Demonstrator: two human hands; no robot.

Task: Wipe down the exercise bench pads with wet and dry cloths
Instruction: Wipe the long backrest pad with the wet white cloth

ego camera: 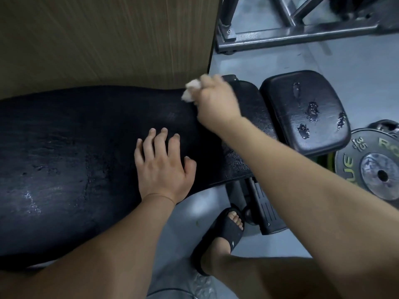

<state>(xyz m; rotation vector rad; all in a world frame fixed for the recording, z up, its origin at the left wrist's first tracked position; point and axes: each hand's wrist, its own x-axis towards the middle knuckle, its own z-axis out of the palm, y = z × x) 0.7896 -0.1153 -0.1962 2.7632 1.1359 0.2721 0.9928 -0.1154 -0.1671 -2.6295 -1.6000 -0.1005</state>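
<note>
The left hand [162, 169] lies flat on the long black back pad [86, 147], fingers [160, 139] spread. Further along, the right hand [216, 102] grips a crumpled white cloth [191, 91] at the pad's far edge, close by a wooden panel [108, 39]. To the right is the smaller seat pad [302, 108], its cover torn in patches. A weight plate [377, 169] marked 35 sits just beside it. A foot in a black sandal [222, 234] stands on the grey floor [280, 61].

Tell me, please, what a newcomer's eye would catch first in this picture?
First, the right hand, blurred, gripping a pale cloth at the far edge of the long black bench pad, in the middle of the view. Below it, the left hand lies flat on the same pad, fingers spread. To the right, the smaller pad shows torn patches, with a weight plate beside it.
</note>
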